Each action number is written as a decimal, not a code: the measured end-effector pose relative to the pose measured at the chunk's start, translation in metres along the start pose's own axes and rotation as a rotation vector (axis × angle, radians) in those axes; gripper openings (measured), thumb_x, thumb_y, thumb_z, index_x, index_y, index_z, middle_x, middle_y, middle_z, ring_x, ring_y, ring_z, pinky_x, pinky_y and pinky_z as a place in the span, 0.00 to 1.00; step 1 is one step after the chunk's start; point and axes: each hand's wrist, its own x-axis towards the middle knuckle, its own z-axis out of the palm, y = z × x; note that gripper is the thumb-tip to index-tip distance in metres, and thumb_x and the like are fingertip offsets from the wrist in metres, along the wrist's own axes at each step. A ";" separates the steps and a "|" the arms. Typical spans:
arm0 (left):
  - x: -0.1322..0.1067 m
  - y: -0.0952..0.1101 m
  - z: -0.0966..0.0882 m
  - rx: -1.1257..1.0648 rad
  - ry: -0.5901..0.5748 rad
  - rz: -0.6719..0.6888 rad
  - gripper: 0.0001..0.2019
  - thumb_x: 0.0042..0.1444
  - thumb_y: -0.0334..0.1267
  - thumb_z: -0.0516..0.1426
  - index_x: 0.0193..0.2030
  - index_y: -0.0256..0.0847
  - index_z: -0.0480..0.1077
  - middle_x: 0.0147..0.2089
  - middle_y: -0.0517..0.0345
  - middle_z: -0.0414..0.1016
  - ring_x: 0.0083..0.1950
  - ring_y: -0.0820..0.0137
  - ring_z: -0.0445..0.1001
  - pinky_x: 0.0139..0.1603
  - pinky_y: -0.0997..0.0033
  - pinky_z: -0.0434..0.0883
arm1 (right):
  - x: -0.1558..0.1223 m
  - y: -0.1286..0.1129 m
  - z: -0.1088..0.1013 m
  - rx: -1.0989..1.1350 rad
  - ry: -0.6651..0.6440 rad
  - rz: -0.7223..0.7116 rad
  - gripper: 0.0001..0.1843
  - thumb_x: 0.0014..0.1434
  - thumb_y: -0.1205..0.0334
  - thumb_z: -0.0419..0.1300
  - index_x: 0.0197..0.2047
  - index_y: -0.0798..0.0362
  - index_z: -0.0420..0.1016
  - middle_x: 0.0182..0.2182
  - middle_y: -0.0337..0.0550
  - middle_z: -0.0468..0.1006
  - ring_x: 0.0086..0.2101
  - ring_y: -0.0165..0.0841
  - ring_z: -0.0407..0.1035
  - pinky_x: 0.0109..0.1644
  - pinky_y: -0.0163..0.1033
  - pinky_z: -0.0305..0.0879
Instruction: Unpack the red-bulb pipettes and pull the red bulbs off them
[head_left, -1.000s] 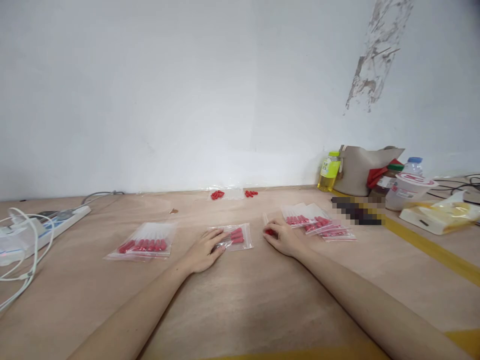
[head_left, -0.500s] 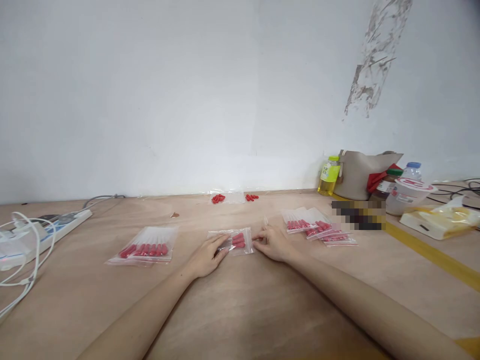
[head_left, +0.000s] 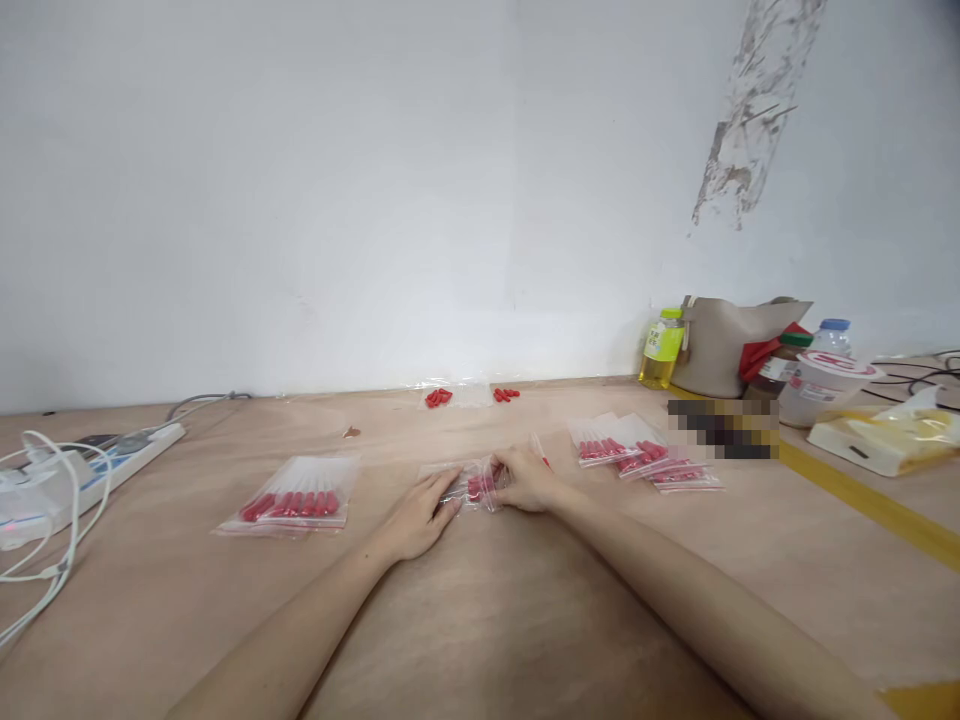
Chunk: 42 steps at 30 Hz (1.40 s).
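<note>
A small clear zip bag [head_left: 474, 490] with several red-ended pieces in it lies on the table in front of me. My left hand [head_left: 421, 512] rests on its left end, fingers stretched out flat and thumb apart. At the right end, my right hand [head_left: 523, 480] pinches the bag's edge, which is bent up a little; its fingertips are partly hidden. Just behind the right hand, part of another clear bag with a bit of red [head_left: 541, 452] shows.
Left lies a stack of filled zip bags [head_left: 292, 497]; right, several more filled bags [head_left: 637, 452]. Loose red pieces [head_left: 438, 398] sit by the wall. A power strip [head_left: 135, 465] with white cables is far left. A yellow bottle [head_left: 661, 350], grey bag [head_left: 716, 345] and tissue pack [head_left: 885, 435] stand right.
My right hand has moved left onto the bag's right end and closed on its edge, which now bends upward. My left hand stays on the left end.
</note>
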 end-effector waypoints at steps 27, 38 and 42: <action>0.000 0.000 -0.004 0.025 -0.047 0.003 0.23 0.60 0.45 0.44 0.62 0.44 0.53 0.62 0.55 0.57 0.61 0.65 0.56 0.61 0.62 0.55 | 0.003 0.031 -0.026 0.725 -0.151 0.130 0.17 0.38 0.63 0.65 0.32 0.54 0.64 0.22 0.33 0.71 0.21 0.25 0.66 0.24 0.31 0.63; -0.003 -0.002 -0.011 0.098 -0.142 0.031 0.24 0.59 0.35 0.44 0.61 0.58 0.50 0.65 0.61 0.50 0.64 0.63 0.50 0.61 0.55 0.51 | 0.001 0.055 -0.058 0.880 0.054 0.268 0.18 0.39 0.56 0.67 0.30 0.55 0.65 0.26 0.43 0.77 0.24 0.29 0.70 0.27 0.35 0.66; -0.002 -0.001 -0.011 0.112 -0.092 -0.008 0.21 0.60 0.38 0.44 0.61 0.55 0.54 0.63 0.60 0.54 0.63 0.64 0.53 0.61 0.56 0.53 | 0.003 0.063 -0.077 0.825 0.241 0.259 0.15 0.43 0.56 0.65 0.31 0.53 0.65 0.27 0.43 0.76 0.29 0.30 0.71 0.34 0.36 0.67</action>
